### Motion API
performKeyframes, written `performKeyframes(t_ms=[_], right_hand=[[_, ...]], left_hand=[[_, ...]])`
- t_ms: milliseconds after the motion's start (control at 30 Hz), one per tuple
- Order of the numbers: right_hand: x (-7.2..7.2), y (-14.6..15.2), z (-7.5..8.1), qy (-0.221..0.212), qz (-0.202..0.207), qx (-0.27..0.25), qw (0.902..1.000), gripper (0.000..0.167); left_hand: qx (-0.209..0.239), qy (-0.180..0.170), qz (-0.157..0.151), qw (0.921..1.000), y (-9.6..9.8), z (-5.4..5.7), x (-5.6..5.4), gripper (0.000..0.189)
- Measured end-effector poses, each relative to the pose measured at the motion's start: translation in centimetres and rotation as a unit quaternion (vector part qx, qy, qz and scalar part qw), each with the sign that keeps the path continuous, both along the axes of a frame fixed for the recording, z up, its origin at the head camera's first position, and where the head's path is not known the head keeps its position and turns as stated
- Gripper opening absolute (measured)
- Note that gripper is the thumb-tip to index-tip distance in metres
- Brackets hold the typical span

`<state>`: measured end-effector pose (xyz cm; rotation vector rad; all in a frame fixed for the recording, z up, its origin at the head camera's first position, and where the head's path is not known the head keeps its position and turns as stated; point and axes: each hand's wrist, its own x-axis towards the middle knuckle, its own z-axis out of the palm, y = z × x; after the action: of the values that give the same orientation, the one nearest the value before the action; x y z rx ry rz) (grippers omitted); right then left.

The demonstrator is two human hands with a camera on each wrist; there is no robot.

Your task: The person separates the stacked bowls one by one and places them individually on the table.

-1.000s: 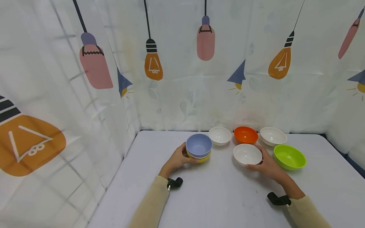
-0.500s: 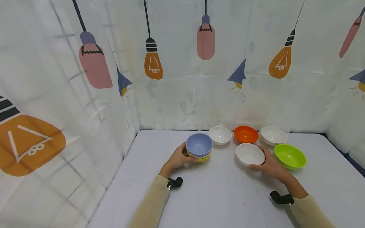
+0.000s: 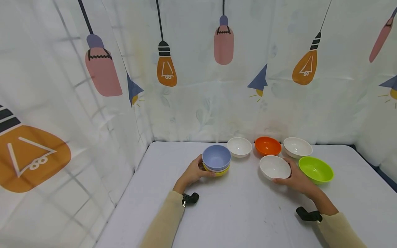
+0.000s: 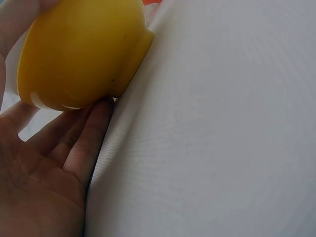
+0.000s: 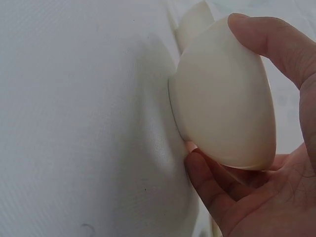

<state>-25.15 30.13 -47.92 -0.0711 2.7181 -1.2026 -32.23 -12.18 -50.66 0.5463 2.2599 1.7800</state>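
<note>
My left hand (image 3: 193,172) curls round the side of a small stack of bowls on the table. A blue bowl (image 3: 216,157) tops the stack, a pale rim shows beneath it, and a yellow bowl (image 4: 84,54) is lowest. Thumb and fingers touch the yellow bowl in the left wrist view. With thumb and fingers, my right hand (image 3: 298,179) grips a white bowl (image 3: 274,167) from its right side. In the right wrist view that bowl's base is at the table surface; I cannot tell whether it bears on it. The far side of each held bowl is hidden.
Along the table's back edge stand a white bowl (image 3: 239,147), an orange bowl (image 3: 267,146) and another white bowl (image 3: 297,147). A lime green bowl (image 3: 315,170) sits just right of my right hand. Patterned curtains (image 3: 198,103) close off the back and left of the white table (image 3: 235,213).
My right hand has slid the white bowl a little to the right, closer to the green bowl. My left hand and its stack have stayed in place.
</note>
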Motion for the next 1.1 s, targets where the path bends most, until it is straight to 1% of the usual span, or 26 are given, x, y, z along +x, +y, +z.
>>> performKeyframes(t_ms=[267,533,700,867,1100], right_hand=[[0.13,0.09,0.28,-0.004,-0.005,-0.003,1.0000,0.124],[0.08,0.20,0.31,-0.006,-0.005,0.001,1.0000,0.124],[0.06,0.29,0.33,-0.002,-0.007,0.009,0.9999,0.125],[0.02,0.36,0.28,0.003,-0.007,0.007,0.9999,0.124],[-0.02,0.46,0.23,-0.006,-0.005,0.002,1.0000,0.126]], left_hand=[[0.004,0.002,0.002,1.0000,0.10,0.02,0.12,0.092],[-0.002,0.006,0.006,1.0000,0.09,0.06,0.19,0.091],[-0.004,0.007,0.005,1.0000,0.06,-0.02,0.12,0.091],[-0.004,0.006,0.004,1.0000,0.04,-0.01,0.11,0.092],[-0.002,0.006,0.004,1.0000,0.03,0.04,0.15,0.091]])
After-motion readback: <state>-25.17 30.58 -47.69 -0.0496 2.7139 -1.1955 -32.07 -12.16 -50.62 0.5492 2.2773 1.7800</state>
